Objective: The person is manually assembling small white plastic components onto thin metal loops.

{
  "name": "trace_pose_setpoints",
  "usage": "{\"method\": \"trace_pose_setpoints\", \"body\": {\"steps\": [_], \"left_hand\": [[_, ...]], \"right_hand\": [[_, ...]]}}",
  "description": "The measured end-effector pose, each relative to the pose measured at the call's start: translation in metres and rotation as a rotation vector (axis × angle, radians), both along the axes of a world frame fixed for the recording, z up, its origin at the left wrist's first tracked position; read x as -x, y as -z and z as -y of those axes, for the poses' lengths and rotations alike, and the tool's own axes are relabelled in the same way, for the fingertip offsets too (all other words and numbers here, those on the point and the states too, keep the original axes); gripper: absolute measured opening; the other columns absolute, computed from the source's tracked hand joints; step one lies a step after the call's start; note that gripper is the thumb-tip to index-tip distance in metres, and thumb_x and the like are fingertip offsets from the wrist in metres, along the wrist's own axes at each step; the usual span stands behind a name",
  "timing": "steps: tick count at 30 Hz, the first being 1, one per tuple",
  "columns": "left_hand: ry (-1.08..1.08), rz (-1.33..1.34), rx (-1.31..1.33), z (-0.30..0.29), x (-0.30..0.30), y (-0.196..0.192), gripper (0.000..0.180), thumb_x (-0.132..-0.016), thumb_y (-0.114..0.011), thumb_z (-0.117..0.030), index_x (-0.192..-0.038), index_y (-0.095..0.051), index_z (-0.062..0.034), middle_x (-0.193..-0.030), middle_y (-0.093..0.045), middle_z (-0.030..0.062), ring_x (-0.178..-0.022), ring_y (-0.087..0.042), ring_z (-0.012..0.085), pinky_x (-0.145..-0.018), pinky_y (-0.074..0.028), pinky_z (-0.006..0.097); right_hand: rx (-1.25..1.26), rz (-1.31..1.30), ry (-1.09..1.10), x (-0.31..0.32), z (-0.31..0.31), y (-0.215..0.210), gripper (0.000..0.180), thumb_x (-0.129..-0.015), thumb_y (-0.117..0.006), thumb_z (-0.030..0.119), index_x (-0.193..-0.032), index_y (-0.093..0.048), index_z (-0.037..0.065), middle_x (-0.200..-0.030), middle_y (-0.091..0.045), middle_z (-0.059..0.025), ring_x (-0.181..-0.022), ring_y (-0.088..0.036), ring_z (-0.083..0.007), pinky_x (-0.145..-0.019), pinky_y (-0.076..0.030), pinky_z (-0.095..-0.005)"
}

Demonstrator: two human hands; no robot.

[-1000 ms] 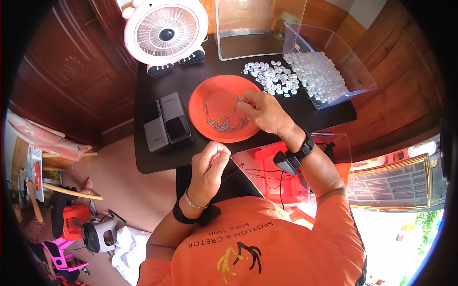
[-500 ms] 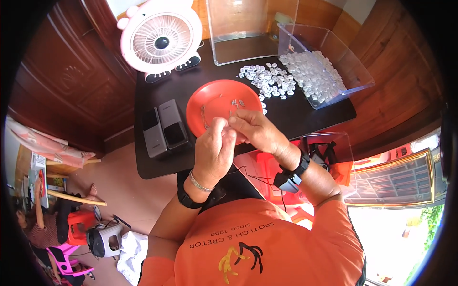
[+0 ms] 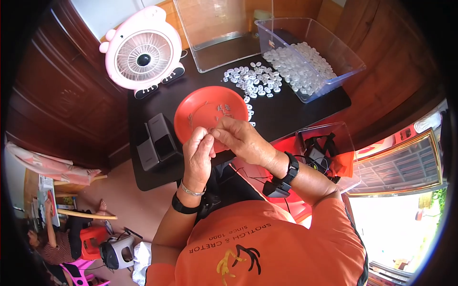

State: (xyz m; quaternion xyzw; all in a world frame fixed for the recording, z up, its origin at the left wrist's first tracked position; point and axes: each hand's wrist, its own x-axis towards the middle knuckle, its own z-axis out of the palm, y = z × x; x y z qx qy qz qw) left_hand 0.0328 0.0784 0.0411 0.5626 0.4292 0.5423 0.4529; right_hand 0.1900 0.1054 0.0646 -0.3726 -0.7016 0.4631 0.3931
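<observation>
My left hand (image 3: 197, 155) and my right hand (image 3: 244, 141) meet over the near edge of a round red plate (image 3: 184, 109). Thumb and fingers of both are pinched together, tip to tip. Whatever they hold is too small to make out. Small thin metal pieces (image 3: 223, 108) lie inside the plate, with a few more along its left side. Just beyond the plate, many small white oval pieces (image 3: 260, 81) are spread on the dark table (image 3: 286, 114), some trailing down by the plate's right rim.
A clear bin (image 3: 341, 76) with many more oval pieces stands at the back right. A pink fan (image 3: 143, 59) is at the back left, beside an upright clear panel. Two grey-black devices (image 3: 160, 138) lie left of the plate. A person (image 3: 62, 243) sits at far left.
The whole view has shifted, so the table things appear farther left and the plate slightly lower. Both hands stay pinched together, now a little apart from their earlier overlap.
</observation>
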Motion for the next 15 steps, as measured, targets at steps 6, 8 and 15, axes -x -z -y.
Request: {"method": "trace_pose_setpoints", "body": {"steps": [6,8,15], "left_hand": [[0.001,0.032,0.045,0.001,0.002,-0.002,0.027,-0.096,-0.053,-0.025,-0.078,-0.050,-0.0055,-0.063,-0.045,-0.0030,-0.056,-0.041,0.0042,-0.050,-0.033,0.020],[0.002,0.036,0.064,0.001,0.003,-0.003,0.026,-0.096,-0.053,-0.024,-0.078,-0.051,-0.0054,-0.063,-0.045,-0.0031,-0.056,-0.041,0.0040,-0.050,-0.033,0.020],[-0.071,0.005,0.026,-0.002,0.005,-0.006,0.022,-0.093,-0.053,-0.016,-0.075,-0.051,-0.0051,-0.061,-0.043,-0.0034,-0.053,-0.040,0.0039,-0.049,-0.034,0.021]], "right_hand": [[-0.081,0.062,-0.013,-0.006,0.003,-0.002,0.009,-0.092,-0.059,0.011,-0.092,-0.060,0.002,-0.075,-0.062,-0.0069,-0.072,-0.061,-0.0158,-0.066,-0.048,-0.0303],[-0.121,0.085,-0.008,-0.008,0.002,-0.004,0.009,-0.091,-0.061,0.012,-0.091,-0.060,0.002,-0.075,-0.062,-0.0083,-0.071,-0.063,-0.0190,-0.065,-0.049,-0.0315],[-0.669,0.811,0.527,-0.070,-0.047,-0.003,0.010,-0.084,-0.059,0.017,-0.082,-0.062,0.008,-0.078,-0.063,-0.0115,-0.072,-0.063,-0.0327,-0.059,-0.051,-0.0411]]}}
